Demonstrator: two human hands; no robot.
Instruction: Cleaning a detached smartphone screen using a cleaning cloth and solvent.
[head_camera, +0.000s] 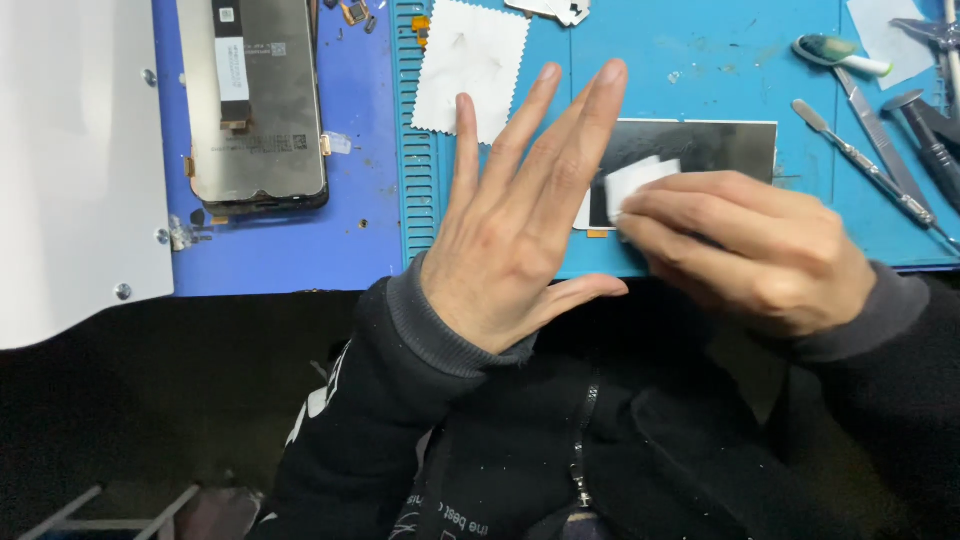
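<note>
A blue mat (700, 60) is covering the bench, and everything here is sitting around the dark glass panel (700, 150) lying flat near the mat's front edge. The left hand (510, 230) is hovering over the panel's left end, fingers spread and straight, released and gripping nothing; I cannot tell whether its palm is touching the glass beneath. The right hand (750, 250) is lying over the panel's front right part, its fingers pinching a small folded white wipe (635, 185) and holding it against the glass just right of the left hand's fingertips. Behind the panel, toward its left, a white cloth square (470, 65) with zigzag edges is resting on the mat. Further left of the panel, off the mat on a darker blue board (350, 220), a phone screen assembly (255, 100) is lying face down with its grey metal back and a black flex strip showing. Beyond that, at the far left, a white sheet (70, 160) is spreading over the bench. To the right of the panel, several slim metal tools (870, 160) are lying side by side at a slant, and a small brush (835, 52) with a white handle is lying behind them. Dark sleeves are covering both wrists in front of the panel.
</note>
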